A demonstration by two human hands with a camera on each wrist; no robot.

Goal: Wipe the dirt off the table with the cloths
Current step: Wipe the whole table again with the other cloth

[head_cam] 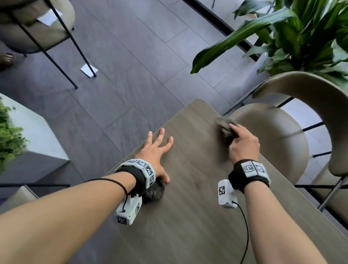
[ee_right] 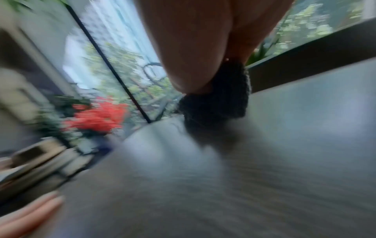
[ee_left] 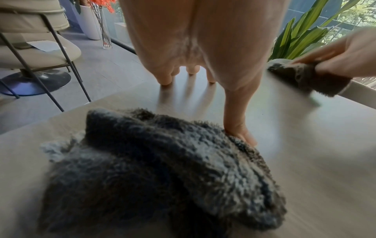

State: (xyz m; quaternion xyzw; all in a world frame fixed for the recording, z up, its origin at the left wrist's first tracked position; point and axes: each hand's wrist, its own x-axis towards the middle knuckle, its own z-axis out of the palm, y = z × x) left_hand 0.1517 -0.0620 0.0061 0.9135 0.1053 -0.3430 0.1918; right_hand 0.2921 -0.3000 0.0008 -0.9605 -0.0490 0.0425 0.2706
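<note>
The dark wood-grain table (head_cam: 185,243) runs away from me. My left hand (head_cam: 161,155) lies flat near its left edge, fingers straight and spread. A dark grey fluffy cloth (head_cam: 154,191) is bunched under that wrist; in the left wrist view this cloth (ee_left: 162,169) fills the foreground and my thumb (ee_left: 238,128) touches its edge. My right hand (head_cam: 243,142) grips a second grey cloth (head_cam: 226,128) on the table by the far right edge. This cloth (ee_right: 217,103) shows blurred in the right wrist view. No dirt is discernible on the table.
A beige chair (head_cam: 281,137) stands against the table's far right side, with a large leafy plant (head_cam: 309,34) behind it. Another chair (head_cam: 28,6) is at the far left. A planter box (head_cam: 48,141) sits left of the table. A paper scrap (head_cam: 88,71) lies on the floor.
</note>
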